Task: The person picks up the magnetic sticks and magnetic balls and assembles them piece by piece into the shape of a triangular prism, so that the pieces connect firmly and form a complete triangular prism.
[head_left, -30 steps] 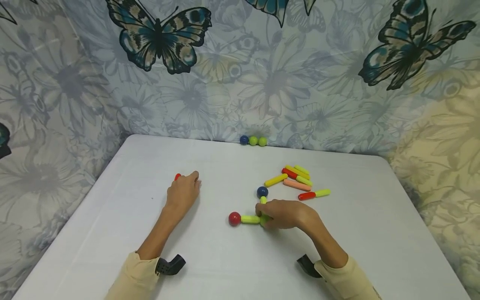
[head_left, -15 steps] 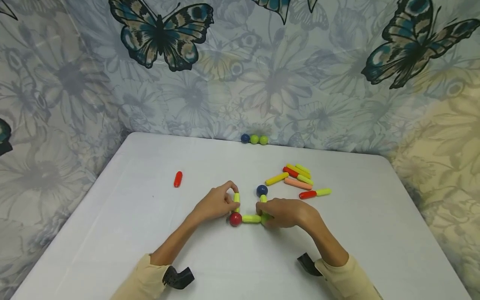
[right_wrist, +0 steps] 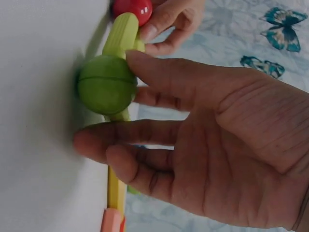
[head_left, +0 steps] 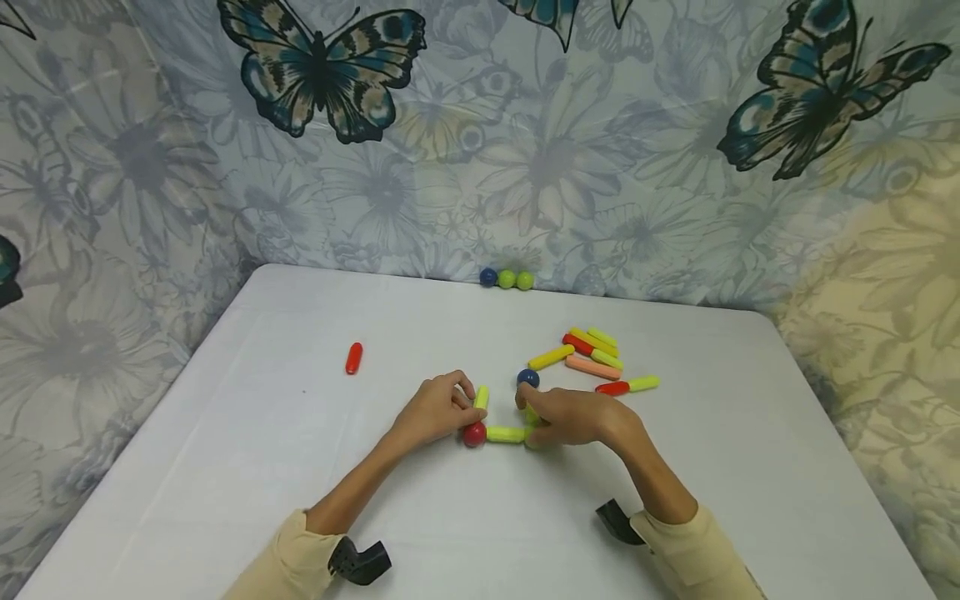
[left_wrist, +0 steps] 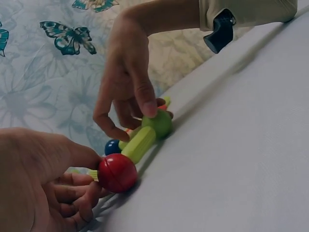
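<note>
My left hand [head_left: 435, 408] pinches an upright-lying yellow-green stick [head_left: 482, 396], whose near end meets a red ball [head_left: 474, 435]. From that ball another yellow-green stick [head_left: 506, 435] runs right to a green ball [right_wrist: 104, 87]. Around the green ball curl the thumb and fingers of my right hand [head_left: 576, 418], partly covering it in the head view. A further yellow-green stick, mostly hidden by the right fingers, leads from the green ball toward a blue ball [head_left: 528, 378]. In the left wrist view, my left thumb lies against the red ball [left_wrist: 117, 173].
A lone red stick [head_left: 354, 358] lies on the white table [head_left: 247, 417] at the left. Right of the blue ball are several loose sticks, including a salmon one [head_left: 592, 367] and a yellow one [head_left: 551, 357]. Three balls [head_left: 507, 279] line the back edge.
My left hand has left the spot by the lone red stick and moved right to the red ball, bringing a yellow-green stick. My right hand stays at the green ball, its fingers shifted slightly.
</note>
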{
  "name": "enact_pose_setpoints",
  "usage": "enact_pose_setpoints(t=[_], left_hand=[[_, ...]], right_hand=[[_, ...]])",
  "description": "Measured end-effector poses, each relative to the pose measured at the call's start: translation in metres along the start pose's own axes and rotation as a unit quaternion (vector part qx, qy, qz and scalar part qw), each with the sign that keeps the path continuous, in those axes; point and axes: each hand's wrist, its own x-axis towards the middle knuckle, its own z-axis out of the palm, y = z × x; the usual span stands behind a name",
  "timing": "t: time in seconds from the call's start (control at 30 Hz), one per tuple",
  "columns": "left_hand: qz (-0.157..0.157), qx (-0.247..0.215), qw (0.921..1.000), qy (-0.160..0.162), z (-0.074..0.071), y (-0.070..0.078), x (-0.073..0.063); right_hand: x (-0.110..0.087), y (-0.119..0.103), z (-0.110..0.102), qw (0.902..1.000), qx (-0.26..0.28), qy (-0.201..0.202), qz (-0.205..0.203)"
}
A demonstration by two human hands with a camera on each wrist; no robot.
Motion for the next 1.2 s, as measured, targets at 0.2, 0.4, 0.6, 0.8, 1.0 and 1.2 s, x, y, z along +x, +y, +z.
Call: enact_pose_setpoints(t=[0.2, 0.4, 0.6, 0.8, 1.0, 1.2], left_hand=[[0.009, -0.013, 0.9997, 0.016, 0.008, 0.003, 0.002], [0.031, -0.013, 0.9980, 0.053, 0.017, 0.001, 0.001], [0.051, 0.014, 0.9944, 0.092, 0.021, -0.003, 0.002], [0.075, 0.007, 0.9951, 0.064, 0.016, -0.007, 0.004], [0.118, 0.015, 0.9919, -0.044, 0.000, -0.021, 0.010], [0.171, 0.023, 0.9753, -0.137, -0.014, -0.042, 0.014]], right_hand=[[0.000, 0.002, 0.000, 0.9967, -0.046, 0.019, -0.064], [0.000, 0.000, 0.002, 0.9950, -0.066, 0.019, -0.073], [-0.001, -0.003, 0.002, 0.9966, -0.042, 0.001, -0.070], [-0.001, -0.003, -0.001, 0.9976, -0.027, -0.007, -0.064], [-0.001, 0.000, 0.000, 0.9976, -0.028, -0.003, -0.064], [0.000, -0.001, 0.002, 0.9982, -0.033, 0.009, -0.048]])
